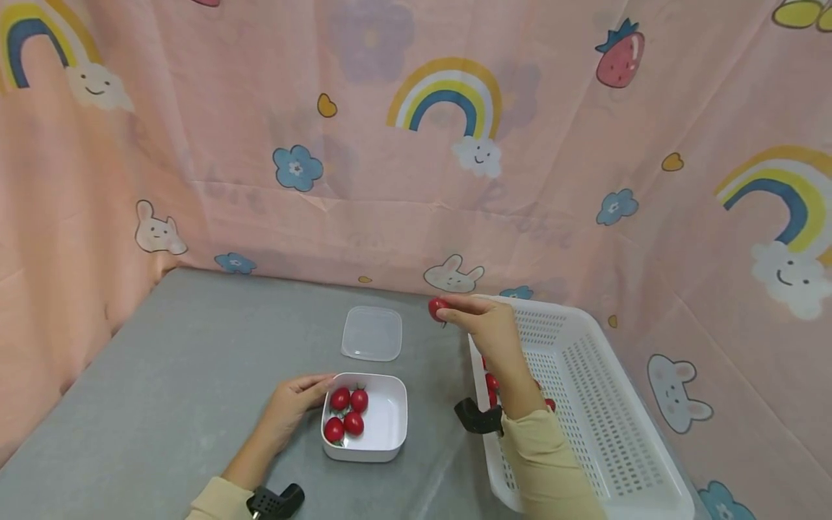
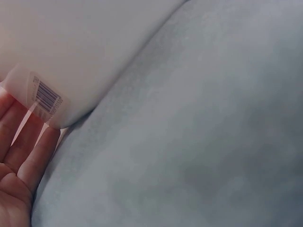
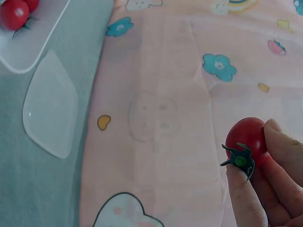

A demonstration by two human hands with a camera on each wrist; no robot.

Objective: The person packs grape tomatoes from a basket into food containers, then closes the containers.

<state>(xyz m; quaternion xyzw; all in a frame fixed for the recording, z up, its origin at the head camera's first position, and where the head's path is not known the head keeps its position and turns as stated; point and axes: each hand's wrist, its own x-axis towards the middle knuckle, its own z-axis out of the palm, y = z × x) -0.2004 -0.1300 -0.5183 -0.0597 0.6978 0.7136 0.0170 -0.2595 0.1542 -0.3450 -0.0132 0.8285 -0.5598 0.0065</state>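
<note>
My right hand (image 1: 490, 328) pinches a red cherry tomato (image 3: 247, 137) between thumb and fingertips, its green calyx showing in the right wrist view. That hand is raised over the near-left part of a white perforated basket's far end. My left hand (image 1: 295, 404) rests its nearly straight fingers against the left side of a small white square container (image 1: 390, 415). Several cherry tomatoes (image 1: 354, 423) lie in the left half of that container. In the left wrist view, the fingers (image 2: 35, 156) touch its outer wall beside a barcode sticker (image 2: 47, 98).
A translucent lid (image 1: 372, 334) lies flat on the grey table (image 1: 214, 375) behind the container. The white basket (image 1: 611, 390) stands at the right, with more tomatoes (image 1: 492, 383) along its left side, partly hidden by my right arm. A printed pink curtain (image 1: 364, 217) hangs behind.
</note>
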